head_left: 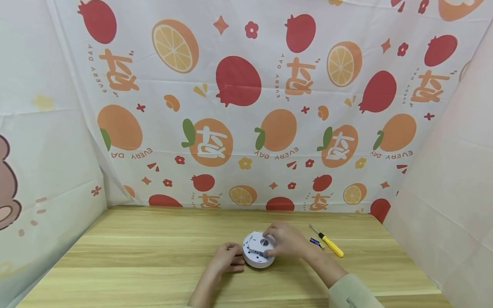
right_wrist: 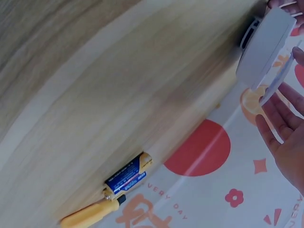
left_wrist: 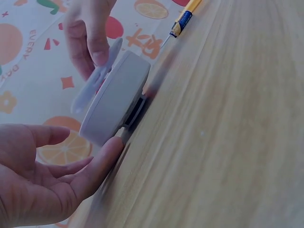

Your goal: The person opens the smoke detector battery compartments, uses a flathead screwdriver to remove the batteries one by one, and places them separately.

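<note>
A round white device [head_left: 257, 262], with slots and small dark parts on its upper face, sits near the table's front middle. Over that face my right hand [head_left: 288, 240] pinches a smaller white plate [head_left: 255, 243] with a round dark spot. In the left wrist view the plate [left_wrist: 87, 92] is tilted, with the thumb on one side. My left hand [head_left: 226, 258] rests on the table at the device's left side, fingers loosely extended and fingertips right at its edge. A dark bracket-like part [left_wrist: 136, 112] shows beneath the housing.
Right of the device lie blue and gold batteries [head_left: 317, 243], side by side. A yellow-handled screwdriver [head_left: 332, 245] lies just beyond them. Behind the wooden table [head_left: 154, 239] hangs a fruit-printed white cloth [head_left: 246, 128], with pale cloths at both sides.
</note>
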The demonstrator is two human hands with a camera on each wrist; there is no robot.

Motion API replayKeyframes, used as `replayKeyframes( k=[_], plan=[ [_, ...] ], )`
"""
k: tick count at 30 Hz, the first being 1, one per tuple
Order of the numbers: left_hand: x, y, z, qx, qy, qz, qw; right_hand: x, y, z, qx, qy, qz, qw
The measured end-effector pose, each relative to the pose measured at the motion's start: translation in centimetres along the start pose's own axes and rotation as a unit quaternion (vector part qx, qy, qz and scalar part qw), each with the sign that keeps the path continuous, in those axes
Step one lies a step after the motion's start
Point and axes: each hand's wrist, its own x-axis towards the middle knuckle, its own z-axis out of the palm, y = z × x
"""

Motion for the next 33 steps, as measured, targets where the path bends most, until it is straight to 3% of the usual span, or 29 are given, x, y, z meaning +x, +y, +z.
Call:
replayKeyframes(
  k=[15,27,30,33],
  plan=[
    [0.24,-0.53,0.50,-0.006,-0.027,-0.003,0.9996,0.22,-0.24,0.42,0.035,-0.040,-0.019,0.998],
    [0.05,-0.37,0.68,0.000,-0.031,-0.006,0.9995,0.09,-0.23,0.64,0.053,-0.043,-0.028,0.997],
    [0.01,-0.33,0.74,-0.002,-0.030,-0.007,0.9995,-0.08,-0.18,0.65,0.090,-0.035,-0.015,0.995],
    [0.04,-0.38,0.81,-0.004,-0.029,-0.007,0.9996,-0.40,0.13,0.82,0.175,-0.007,0.033,0.984]
  ],
)
